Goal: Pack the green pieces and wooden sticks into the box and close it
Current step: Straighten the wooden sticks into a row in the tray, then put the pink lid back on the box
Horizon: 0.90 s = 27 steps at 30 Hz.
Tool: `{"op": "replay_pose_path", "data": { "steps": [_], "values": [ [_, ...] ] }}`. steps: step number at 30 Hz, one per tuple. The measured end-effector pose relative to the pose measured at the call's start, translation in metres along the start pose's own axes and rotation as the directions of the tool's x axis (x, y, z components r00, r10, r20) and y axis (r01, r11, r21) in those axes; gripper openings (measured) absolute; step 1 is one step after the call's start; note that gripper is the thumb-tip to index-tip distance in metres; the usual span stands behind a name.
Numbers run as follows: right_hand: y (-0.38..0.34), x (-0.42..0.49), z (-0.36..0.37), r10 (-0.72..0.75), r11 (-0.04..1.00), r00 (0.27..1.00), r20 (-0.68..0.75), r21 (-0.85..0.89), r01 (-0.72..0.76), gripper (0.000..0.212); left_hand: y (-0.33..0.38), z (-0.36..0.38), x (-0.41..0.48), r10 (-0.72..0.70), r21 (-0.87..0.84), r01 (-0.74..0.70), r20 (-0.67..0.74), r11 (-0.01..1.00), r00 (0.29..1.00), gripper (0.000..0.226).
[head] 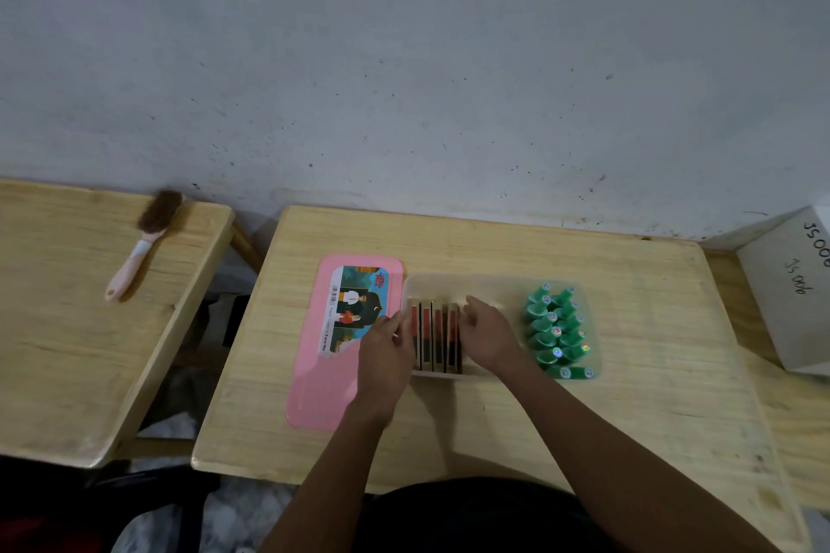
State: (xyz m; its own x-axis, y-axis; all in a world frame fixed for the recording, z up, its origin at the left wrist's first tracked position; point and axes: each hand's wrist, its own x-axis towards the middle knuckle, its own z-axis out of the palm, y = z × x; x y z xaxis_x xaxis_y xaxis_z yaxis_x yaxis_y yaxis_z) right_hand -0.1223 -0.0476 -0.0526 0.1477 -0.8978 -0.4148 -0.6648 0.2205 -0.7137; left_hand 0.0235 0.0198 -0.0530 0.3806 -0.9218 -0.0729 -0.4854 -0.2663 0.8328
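A clear plastic box (449, 281) stands on the middle of the wooden table. Several green pieces (554, 330) fill its right part. Several wooden sticks (436, 339) with red and black faces stand side by side in its left part. My left hand (387, 355) rests at the left side of the stick row, fingers touching the outer stick. My right hand (487, 330) presses against the right side of the row. Left of the box, the pink lid (323, 355) lies flat on the table, its picture label facing up.
A brush (143, 238) with a pink handle lies on a second wooden table at the left. A grey box (790, 287) with handwritten numbers stands at the right edge. A grey wall runs behind both tables. A gap separates the two tables.
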Motion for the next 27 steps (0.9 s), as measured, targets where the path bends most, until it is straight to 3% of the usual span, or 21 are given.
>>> {"op": "replay_pose_path", "data": {
  "steps": [2,8,13,15,18,20,23,27],
  "values": [
    [-0.001,-0.002,0.003,-0.033,0.998,0.998,0.057,-0.052,0.036,0.024,-0.001,0.001,0.000,-0.002,0.001,0.002,0.003,1.000,1.000,0.021],
    [-0.010,-0.005,0.004,-0.034,0.982,0.984,0.173,-0.177,0.065,0.031,0.000,0.001,0.000,-0.038,-0.021,0.039,0.024,0.999,0.999,0.021],
    [-0.007,-0.010,0.005,0.004,0.988,0.998,0.068,-0.154,0.006,0.033,-0.003,-0.007,0.000,-0.031,-0.035,0.035,0.097,0.999,0.995,0.032],
    [-0.011,-0.014,0.002,-0.013,0.986,0.994,0.113,-0.166,0.032,0.032,-0.008,-0.012,0.000,-0.064,0.005,0.064,-0.010,0.998,0.998,0.036],
    [-0.012,-0.018,-0.005,-0.018,0.985,0.990,0.137,-0.166,0.041,0.034,-0.028,-0.026,-0.001,-0.159,0.216,0.213,-0.242,0.953,0.957,0.043],
    [-0.012,-0.021,-0.012,-0.022,0.988,0.991,0.133,-0.151,0.043,0.033,-0.047,-0.035,-0.003,-0.301,0.338,0.386,-0.276,0.859,0.913,0.052],
    [-0.008,-0.030,-0.021,-0.050,0.984,0.988,0.143,-0.161,0.073,0.027,-0.065,-0.045,-0.009,-0.483,0.346,0.577,-0.323,0.740,0.814,0.050],
    [-0.002,-0.048,-0.026,-0.085,0.977,0.929,0.360,-0.151,0.148,0.027,-0.064,-0.049,-0.013,-0.458,0.344,0.544,-0.303,0.766,0.836,0.051]
  ]
}}
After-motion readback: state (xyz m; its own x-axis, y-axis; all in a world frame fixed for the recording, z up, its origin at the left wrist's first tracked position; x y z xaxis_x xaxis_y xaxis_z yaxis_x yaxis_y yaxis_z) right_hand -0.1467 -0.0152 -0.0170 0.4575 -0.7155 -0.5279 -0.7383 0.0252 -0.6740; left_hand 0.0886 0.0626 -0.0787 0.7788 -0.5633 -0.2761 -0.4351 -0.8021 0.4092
